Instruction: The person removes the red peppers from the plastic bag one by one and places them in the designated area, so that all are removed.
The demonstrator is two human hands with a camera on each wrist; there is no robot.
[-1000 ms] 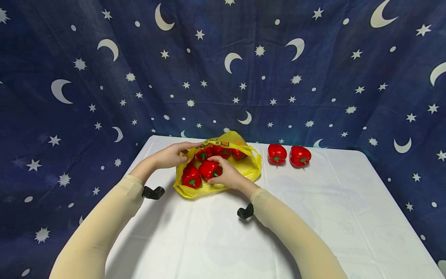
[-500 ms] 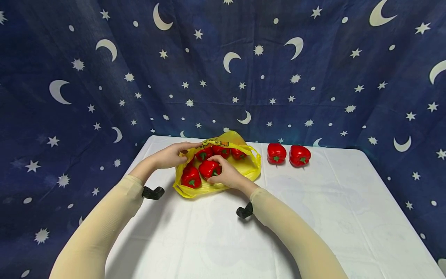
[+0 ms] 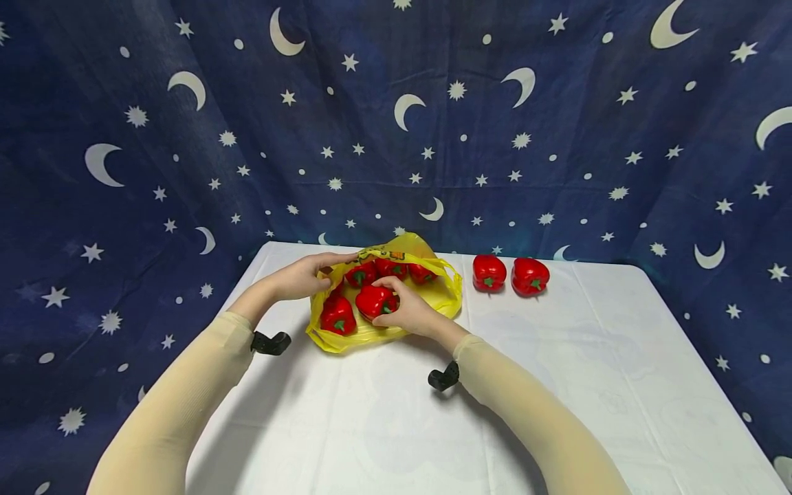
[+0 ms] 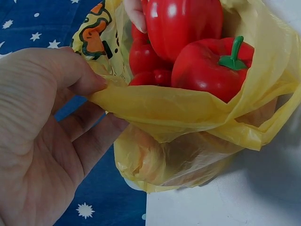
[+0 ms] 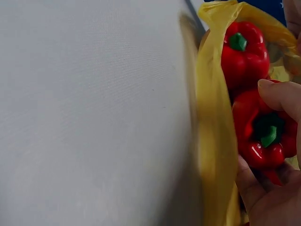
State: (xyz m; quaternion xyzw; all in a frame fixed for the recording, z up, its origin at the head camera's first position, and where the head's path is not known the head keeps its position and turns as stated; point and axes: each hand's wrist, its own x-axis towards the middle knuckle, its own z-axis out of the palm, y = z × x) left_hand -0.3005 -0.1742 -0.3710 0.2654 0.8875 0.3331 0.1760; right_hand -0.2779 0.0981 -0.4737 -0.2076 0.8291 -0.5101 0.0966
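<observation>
A yellow plastic bag (image 3: 442, 297) lies open on the white table (image 3: 557, 385) and holds several red bell peppers. My left hand (image 3: 304, 276) pinches the bag's upper left rim (image 4: 155, 101) between thumb and fingers. My right hand (image 3: 407, 311) grips one red pepper (image 3: 374, 301) inside the bag; the right wrist view shows that pepper (image 5: 263, 136) with its green stem between my thumb and palm. Another pepper (image 3: 337, 317) lies at the bag's near left, and others (image 3: 391, 269) sit at its far side.
Two loose red peppers (image 3: 490, 272) (image 3: 529, 276) stand on the table to the right of the bag. A dark blue cloth with stars and moons (image 3: 396, 124) hangs behind and at both sides. Black wrist mounts (image 3: 269, 342) (image 3: 443, 377) sit on my sleeves.
My right hand has lifted and turned slightly with the pepper it grips, and the forearm shifted a little to the right. The left hand keeps its hold on the rim.
</observation>
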